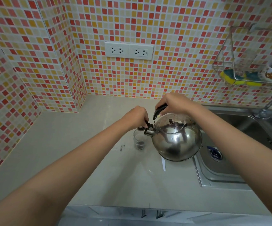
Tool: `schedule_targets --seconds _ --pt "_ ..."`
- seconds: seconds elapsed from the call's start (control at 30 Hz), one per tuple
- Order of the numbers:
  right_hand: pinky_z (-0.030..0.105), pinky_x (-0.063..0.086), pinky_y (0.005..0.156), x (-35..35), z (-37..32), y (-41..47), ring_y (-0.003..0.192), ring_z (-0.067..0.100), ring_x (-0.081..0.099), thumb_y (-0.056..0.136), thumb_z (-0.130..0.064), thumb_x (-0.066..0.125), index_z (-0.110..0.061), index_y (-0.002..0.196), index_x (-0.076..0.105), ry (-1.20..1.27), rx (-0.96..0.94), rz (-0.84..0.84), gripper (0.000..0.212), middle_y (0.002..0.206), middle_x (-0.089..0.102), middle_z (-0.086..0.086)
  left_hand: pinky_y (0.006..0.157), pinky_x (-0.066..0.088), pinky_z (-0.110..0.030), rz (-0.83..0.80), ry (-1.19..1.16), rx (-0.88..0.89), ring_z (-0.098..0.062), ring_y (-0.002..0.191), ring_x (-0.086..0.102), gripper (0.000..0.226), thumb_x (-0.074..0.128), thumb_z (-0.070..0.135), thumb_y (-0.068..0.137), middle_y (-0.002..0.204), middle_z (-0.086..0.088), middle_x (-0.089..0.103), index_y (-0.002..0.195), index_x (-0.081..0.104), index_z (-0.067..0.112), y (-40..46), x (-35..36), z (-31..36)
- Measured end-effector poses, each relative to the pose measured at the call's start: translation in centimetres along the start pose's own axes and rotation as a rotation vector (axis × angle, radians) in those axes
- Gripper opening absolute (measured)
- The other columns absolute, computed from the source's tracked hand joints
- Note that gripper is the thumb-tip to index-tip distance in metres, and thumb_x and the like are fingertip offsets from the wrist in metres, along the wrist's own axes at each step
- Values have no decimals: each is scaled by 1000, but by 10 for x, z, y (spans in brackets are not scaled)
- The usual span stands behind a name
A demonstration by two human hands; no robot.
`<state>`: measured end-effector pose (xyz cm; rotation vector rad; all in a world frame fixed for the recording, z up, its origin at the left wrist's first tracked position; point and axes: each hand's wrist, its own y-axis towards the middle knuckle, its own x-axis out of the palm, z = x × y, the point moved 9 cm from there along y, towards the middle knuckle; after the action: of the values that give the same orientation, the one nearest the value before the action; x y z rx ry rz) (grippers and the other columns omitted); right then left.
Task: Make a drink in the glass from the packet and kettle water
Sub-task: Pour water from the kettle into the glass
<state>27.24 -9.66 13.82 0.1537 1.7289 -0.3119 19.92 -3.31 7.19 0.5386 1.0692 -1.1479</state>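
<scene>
A shiny steel kettle (176, 139) is tilted left, its spout right above a small clear glass (139, 141) standing on the counter. Dark powder lies at the bottom of the glass. My right hand (172, 103) grips the kettle's black handle from above. My left hand (137, 116) pinches the black lever of the spout cap, holding the cap lifted. A thin white strip, perhaps the packet (163, 163), lies on the counter under the kettle's near side. A few dark specks (121, 147) lie left of the glass.
A steel sink (229, 160) with a drain and a tap (269, 105) sits to the right. A wire rack (239, 66) with sponges and a bowl hangs on the tiled wall. Two double sockets (128, 50) are on the back wall. The beige counter (66, 144) extends left.
</scene>
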Motion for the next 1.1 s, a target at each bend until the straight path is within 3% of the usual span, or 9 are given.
schedule_targets --seconds 0.37,0.5,0.7,1.1 --pt "38 53 70 6 -8 7 77 18 64 78 -25 74 -26 94 75 -57 -8 -71 16 83 74 -5 87 54 -35 -20 11 -2 -29 100 67 33 73 9 81 113 -13 72 114 71 3 0 6 -3" --pt "39 53 70 7 -7 8 78 19 65 78 -25 74 -26 93 75 -56 -8 -76 15 83 74 -3 78 50 -30 -28 13 -7 -28 99 67 32 72 10 83 112 -13 72 114 71 5 -1 6 -3" --pt "38 53 69 7 -7 10 78 18 65 78 -25 74 -26 94 75 -55 -6 -76 17 84 75 -4 85 53 -34 -42 19 -16 -29 100 66 33 71 10 83 114 -13 71 116 70 4 0 7 -2" --pt "39 53 68 4 -10 13 75 18 64 77 -24 74 -26 92 75 -74 -26 -82 14 82 74 -5 75 48 -30 -34 25 -2 -28 97 67 31 72 10 82 111 -13 73 113 72 4 1 7 -3"
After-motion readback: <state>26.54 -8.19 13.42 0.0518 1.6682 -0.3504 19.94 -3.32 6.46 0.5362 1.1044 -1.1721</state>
